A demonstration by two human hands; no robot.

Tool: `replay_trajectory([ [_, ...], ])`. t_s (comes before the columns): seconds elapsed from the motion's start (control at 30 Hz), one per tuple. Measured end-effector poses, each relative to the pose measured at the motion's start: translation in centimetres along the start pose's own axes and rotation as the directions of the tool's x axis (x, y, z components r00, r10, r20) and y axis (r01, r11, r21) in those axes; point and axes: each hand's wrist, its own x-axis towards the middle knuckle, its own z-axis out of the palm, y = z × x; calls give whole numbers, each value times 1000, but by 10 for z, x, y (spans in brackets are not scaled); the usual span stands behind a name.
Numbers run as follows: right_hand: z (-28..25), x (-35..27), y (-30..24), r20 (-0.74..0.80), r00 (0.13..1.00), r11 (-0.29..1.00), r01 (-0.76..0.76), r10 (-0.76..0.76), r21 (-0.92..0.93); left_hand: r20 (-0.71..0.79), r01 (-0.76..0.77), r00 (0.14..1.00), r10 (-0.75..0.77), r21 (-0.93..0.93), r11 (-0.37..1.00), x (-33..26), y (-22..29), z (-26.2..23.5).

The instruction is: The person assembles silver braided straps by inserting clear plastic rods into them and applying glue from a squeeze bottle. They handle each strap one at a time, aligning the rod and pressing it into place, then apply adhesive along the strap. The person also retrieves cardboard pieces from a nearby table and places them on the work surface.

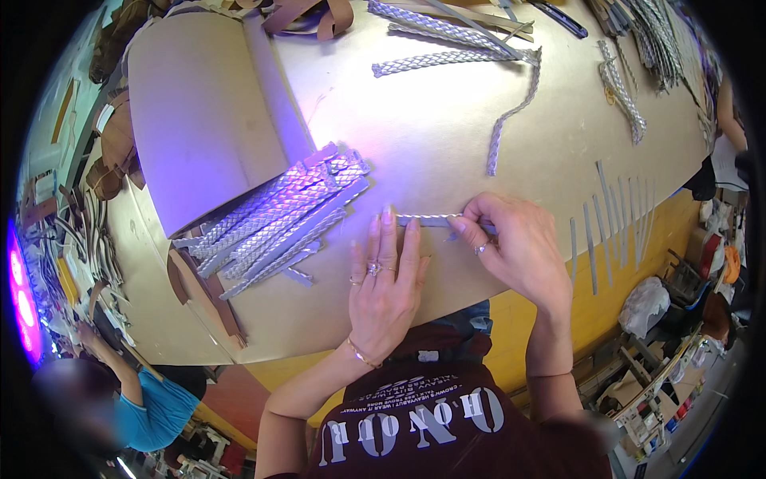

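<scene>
A thin silvery braided strip (429,215) lies across the table in front of me, with a flat grey band just below it. My left hand (384,275) rests palm down with its fingers stretched out, the fingertips at the strip's left end. At the other end, thumb and forefinger of my right hand (515,243) pinch the strip; a small grey tip shows under them. Just left of my left hand is a pile of silver braided straps (279,211), partly on a curved tan board (209,104). Flat grey strips (590,243) lie spread out right of my right hand.
More braided straps (447,57) and a dark cutter (561,19) lie at the table's far side. A strap bundle (622,92) is at the far right. Brown strips (203,295) lie at left. Another person in a blue top (159,407) works at lower left.
</scene>
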Motion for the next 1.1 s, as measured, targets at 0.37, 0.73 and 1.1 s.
replay_trajectory([
  [0.37, 2, 0, 5, -18, 997, 997, 79, -79, 23, -20, 32, 999, -31, 65, 997, -1, 2, 4],
  [0.73, 3, 1, 4, -15, 999, 999, 43, -43, -3, 29, -18, 999, 13, 168, 986, 1, 7, 3],
  [1.1, 5, -2, 0, -24, 999, 995, -32, 30, -99, 48, -15, 999, 1, 290, 957, 7, 21, -1],
])
